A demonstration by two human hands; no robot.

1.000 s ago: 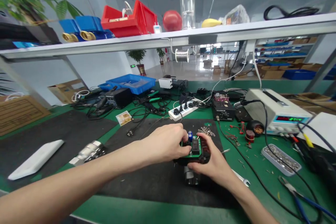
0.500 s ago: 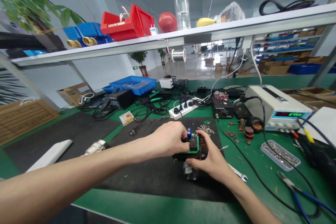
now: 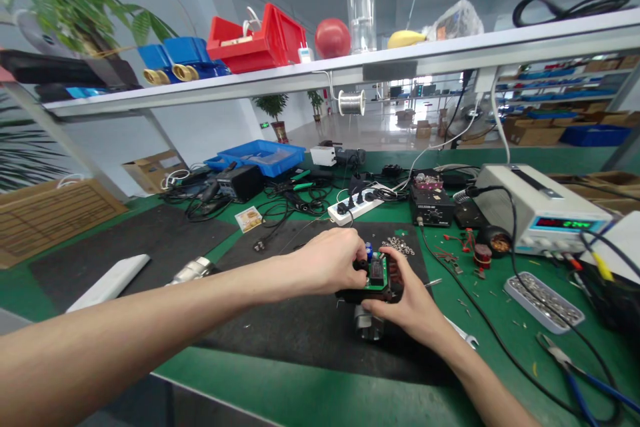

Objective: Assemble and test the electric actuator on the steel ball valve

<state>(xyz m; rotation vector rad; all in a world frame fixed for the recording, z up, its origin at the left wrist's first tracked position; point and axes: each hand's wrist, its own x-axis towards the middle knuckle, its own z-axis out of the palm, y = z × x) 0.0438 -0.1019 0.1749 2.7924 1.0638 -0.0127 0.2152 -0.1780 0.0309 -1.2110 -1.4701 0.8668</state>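
Note:
A black housing with a green circuit board point(image 3: 384, 275) in its top sits on a metal valve body point(image 3: 369, 324) over the dark mat. Thumb and fingers of my right hand point(image 3: 407, 290) grip the housing from the right side. My left hand point(image 3: 336, 260) reaches over the board from the left, its fingers curled down in a pinch at the board's left part. Whatever those fingertips hold is hidden, though a small dark part shows beside them. A blue capacitor point(image 3: 369, 251) and a black block-shaped component point(image 3: 377, 272) stand on the board.
Small nuts point(image 3: 397, 246) lie behind the housing; a wrench point(image 3: 463, 332), blue-handled pliers point(image 3: 565, 360) and a tray of small metal parts point(image 3: 544, 303) lie to the right. A power supply point(image 3: 540, 207) stands behind them. At left are another metal fitting point(image 3: 194, 270) and a white bar point(image 3: 110, 282).
The whole view has shifted slightly, so the scene sits a little further right. Both hands keep their places at the housing and board.

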